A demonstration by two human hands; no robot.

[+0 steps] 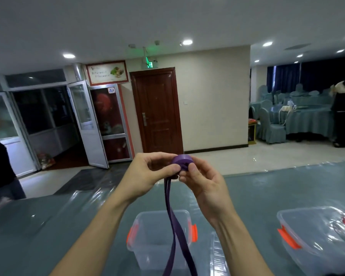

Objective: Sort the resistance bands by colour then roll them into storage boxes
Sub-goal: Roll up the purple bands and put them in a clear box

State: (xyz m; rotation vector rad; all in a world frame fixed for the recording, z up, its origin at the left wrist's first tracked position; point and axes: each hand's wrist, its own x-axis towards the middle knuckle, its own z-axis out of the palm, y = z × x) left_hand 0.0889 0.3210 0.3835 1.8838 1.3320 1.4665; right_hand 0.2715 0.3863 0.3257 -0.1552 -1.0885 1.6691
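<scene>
Open box [147, 248]: nearest me at 6 o'clock, a clear tub with orange clips, top open, standing on the table.
Purple band [172, 220]: its loose tail hangs in two strands from the hands, passes in front of the open box and leaves my view at 6 o'clock.
Left hand [147, 172]: raised just below centre, thumb and fingers curled round the coil from its 9 o'clock side, clamped on it.
Right hand [203, 182]: at the coil's 3 o'clock side, thumb on the coil's face, fingers curled behind, also gripping.
Coil [182, 160]: the band's rolled end, a tight purple disc pinched between both hands, in the air above the table.
Second box [317, 236]: at 4 o'clock, well apart from the first; I cannot tell whether its lid is on.
Table [48, 226]: teal cloth under shiny clear film, from 8 to 4 o'clock.
Door [157, 110]: dark brown, closed, at 12 o'clock.
Far tables [307, 120]: teal-draped, at 2 o'clock, with a person standing beside them.
</scene>
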